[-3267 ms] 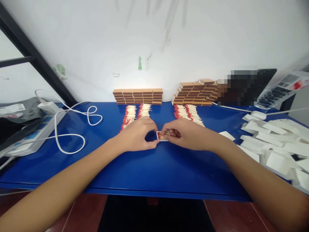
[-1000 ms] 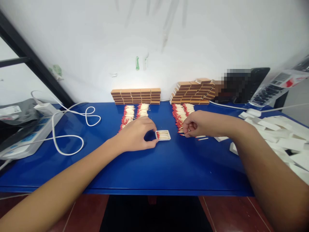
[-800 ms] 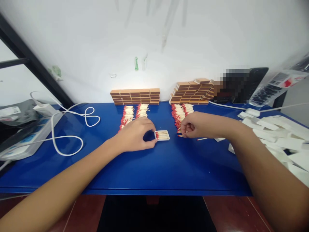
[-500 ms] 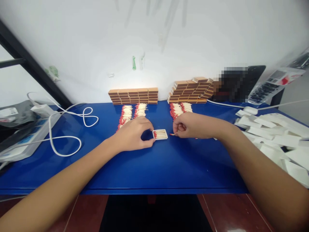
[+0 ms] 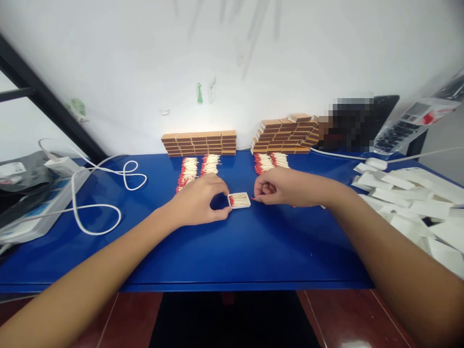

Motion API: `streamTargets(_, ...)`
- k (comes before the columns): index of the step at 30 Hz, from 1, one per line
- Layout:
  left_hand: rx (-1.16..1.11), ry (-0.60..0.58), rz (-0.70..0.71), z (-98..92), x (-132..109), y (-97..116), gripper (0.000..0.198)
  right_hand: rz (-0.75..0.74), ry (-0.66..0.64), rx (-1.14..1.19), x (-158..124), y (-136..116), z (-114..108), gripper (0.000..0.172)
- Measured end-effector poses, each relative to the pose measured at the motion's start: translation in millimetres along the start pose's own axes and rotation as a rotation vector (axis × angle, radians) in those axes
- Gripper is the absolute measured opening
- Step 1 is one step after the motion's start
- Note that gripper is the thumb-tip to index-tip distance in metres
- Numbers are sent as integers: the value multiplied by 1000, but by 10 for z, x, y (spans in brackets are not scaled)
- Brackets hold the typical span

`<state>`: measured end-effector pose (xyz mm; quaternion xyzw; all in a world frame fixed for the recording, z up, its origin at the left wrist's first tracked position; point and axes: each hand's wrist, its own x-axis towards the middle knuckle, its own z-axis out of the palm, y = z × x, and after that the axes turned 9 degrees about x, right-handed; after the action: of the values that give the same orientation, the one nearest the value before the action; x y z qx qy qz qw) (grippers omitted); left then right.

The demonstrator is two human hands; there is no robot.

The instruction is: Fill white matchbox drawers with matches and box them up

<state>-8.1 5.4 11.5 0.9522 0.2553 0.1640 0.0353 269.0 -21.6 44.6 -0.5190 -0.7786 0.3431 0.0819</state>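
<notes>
Near to far: glossy blue worktop point(image 5: 217, 256), prob. slick. Mid-worktop, white rectangular thin-card tray point(image 5: 239, 207), part-full w/ red-tipped wooden matches point(image 5: 239, 199); left hand point(image 5: 201, 199) pinches its left-edge-side end. Likely v. light, crushable; hold by end walls. Right hand point(image 5: 279, 187), just beside tray, pinches one red-tipped match point(image 5: 253, 198), prob. stiff, snappable. Far edge: stacked brown card matchboxes point(image 5: 199, 143).

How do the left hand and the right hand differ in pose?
The left hand, spread in a C shape, holds the white tray by its end; the right hand, more curled, pinches a match. The left hand points rightward, the right hand leftward. Both are bare.
</notes>
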Motion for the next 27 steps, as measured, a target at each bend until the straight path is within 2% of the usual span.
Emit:
streamTargets(4, 0, 8, 14, 3, 3, 14, 15, -43, 22, 132, -63, -110, -50, 29)
streamTargets(12, 26, 19, 30, 18, 0, 25, 17, -177, 47, 162, 121, -161, 301, 23)
streamTargets(16, 16, 16, 31, 13, -1, 31, 16, -167, 102, 116, 82, -118, 219, 26)
streamTargets(20, 5, 13, 28, 11, 5, 35, 16, -123, 49, 25, 35, -46, 109, 21)
streamTargets(27, 0, 12, 14, 13, 4, 30, 18, -105, 30, 29, 46, -60, 144, 16)
